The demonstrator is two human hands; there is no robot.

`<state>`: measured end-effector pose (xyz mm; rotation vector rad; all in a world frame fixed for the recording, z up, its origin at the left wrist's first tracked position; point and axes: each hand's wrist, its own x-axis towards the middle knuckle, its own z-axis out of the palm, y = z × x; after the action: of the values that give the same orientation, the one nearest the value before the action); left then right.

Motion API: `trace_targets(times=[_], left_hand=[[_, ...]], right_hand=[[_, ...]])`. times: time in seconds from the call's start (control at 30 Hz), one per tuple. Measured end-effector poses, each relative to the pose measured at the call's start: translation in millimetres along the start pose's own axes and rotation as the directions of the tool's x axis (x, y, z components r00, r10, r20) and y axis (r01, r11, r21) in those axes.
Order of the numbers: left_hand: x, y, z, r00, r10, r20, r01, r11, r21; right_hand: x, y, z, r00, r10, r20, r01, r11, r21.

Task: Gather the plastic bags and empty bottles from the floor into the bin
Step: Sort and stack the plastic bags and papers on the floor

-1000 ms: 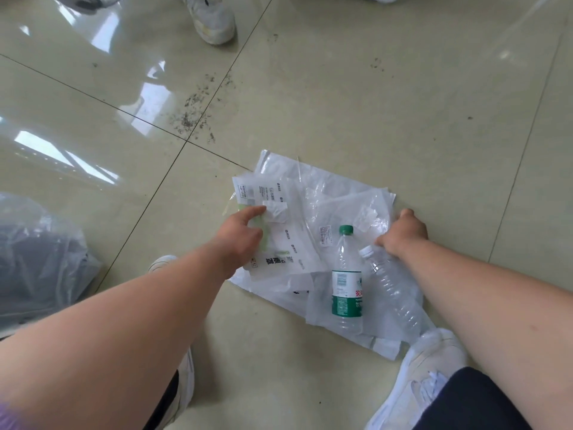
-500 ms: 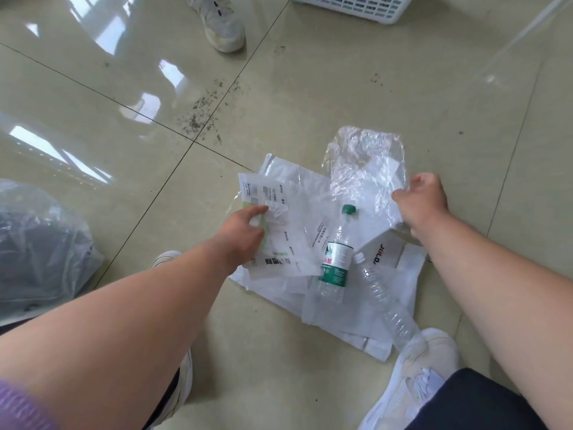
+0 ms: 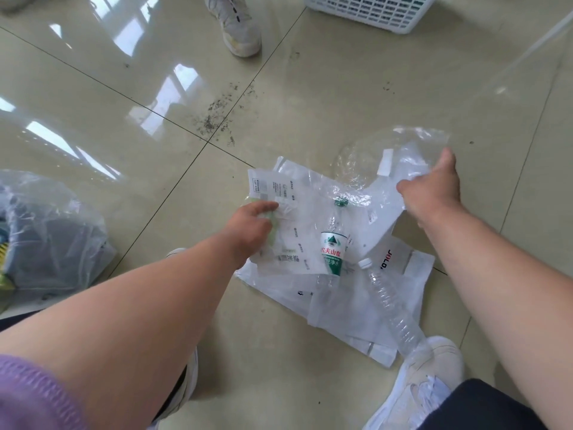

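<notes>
A heap of flat plastic bags (image 3: 344,302) lies on the tiled floor between my feet. Two empty bottles rest on it: one with a green cap and green label (image 3: 332,243), and a clear ribbed one with a white cap (image 3: 392,308) beside my right shoe. My right hand (image 3: 432,189) is shut on a crinkled clear plastic bag (image 3: 369,159), lifting its edge off the heap. My left hand (image 3: 249,229) grips the left edge of a printed white bag (image 3: 290,212). A white slotted bin (image 3: 369,9) stands at the top edge.
Another person's grey shoe (image 3: 237,24) stands at the top centre. A large clear sack with dark contents (image 3: 49,234) sits at the left. Dark crumbs (image 3: 217,117) speckle the tile joint. My white shoes (image 3: 431,377) flank the heap.
My right hand has let go near the clear bottle, taken the crinkled clear bag and pulled it up and to the right. The green-label bottle rolled slightly. The view tilted up, showing the bin.
</notes>
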<state>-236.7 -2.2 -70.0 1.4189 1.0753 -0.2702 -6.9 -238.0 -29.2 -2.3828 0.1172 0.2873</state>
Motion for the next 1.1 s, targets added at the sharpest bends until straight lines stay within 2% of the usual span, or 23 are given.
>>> trace_targets(times=[0.07,0.1,0.17,0.23,0.27,0.3,0.4,0.5,0.6,0.67,0.77,0.83,0.97,1.03,1.1], left_hand=[[0,3,-1,0.999,-0.04,0.013,0.041,0.994,-0.099],[-2,6,-2,0.998,-0.056,0.035,0.06,0.988,-0.14],[-1,9,-3,0.994,-0.063,0.089,0.078,0.981,-0.176],[-1,13,-3,0.991,-0.072,0.109,0.092,0.977,-0.194],[0,13,-3,0.992,-0.078,0.096,0.094,0.981,-0.172],[1,12,-2,0.995,-0.056,0.08,0.066,0.988,-0.137],[9,1,-4,0.999,0.035,0.011,-0.035,0.998,0.055],[14,-6,-7,1.0,0.008,-0.026,-0.006,0.998,0.066],[15,-6,-10,1.0,0.016,-0.025,-0.014,0.996,0.083],[15,-9,-11,0.997,0.077,-0.001,-0.076,0.985,0.153],[15,-9,-10,0.994,0.104,0.023,-0.106,0.975,0.194],[20,-10,-7,0.998,0.068,0.014,-0.069,0.968,0.239],[29,-18,-3,1.0,-0.01,0.0,0.01,0.974,0.228],[31,-21,-4,1.0,-0.025,0.007,0.023,0.981,0.192],[31,-22,-5,0.999,-0.044,0.021,0.041,0.988,0.147]], right_hand=[[-21,-13,10,0.958,-0.226,0.177,0.222,0.974,0.04],[-37,-19,17,0.887,-0.315,0.339,0.308,0.948,0.076],[-73,-24,32,0.632,-0.419,0.652,0.469,0.877,0.108],[-104,-19,51,0.408,-0.425,0.808,0.646,0.76,0.074],[-115,-14,59,0.344,-0.401,0.849,0.688,0.723,0.062],[-122,-8,65,0.319,-0.368,0.873,0.692,0.72,0.051],[-125,13,72,0.35,-0.281,0.894,0.595,0.803,0.019],[-109,27,74,0.417,-0.214,0.883,0.466,0.885,-0.005],[-83,35,74,0.604,-0.205,0.77,0.377,0.925,-0.049],[-69,41,78,0.679,-0.164,0.716,0.393,0.905,-0.165],[-62,48,92,0.701,-0.055,0.711,0.506,0.742,-0.44],[-64,51,103,0.723,-0.025,0.691,0.542,0.641,-0.544],[-76,50,119,0.756,-0.082,0.65,0.563,0.588,-0.581],[-89,49,126,0.73,-0.116,0.674,0.614,0.545,-0.571],[-102,49,134,0.679,-0.137,0.721,0.652,0.565,-0.506]])
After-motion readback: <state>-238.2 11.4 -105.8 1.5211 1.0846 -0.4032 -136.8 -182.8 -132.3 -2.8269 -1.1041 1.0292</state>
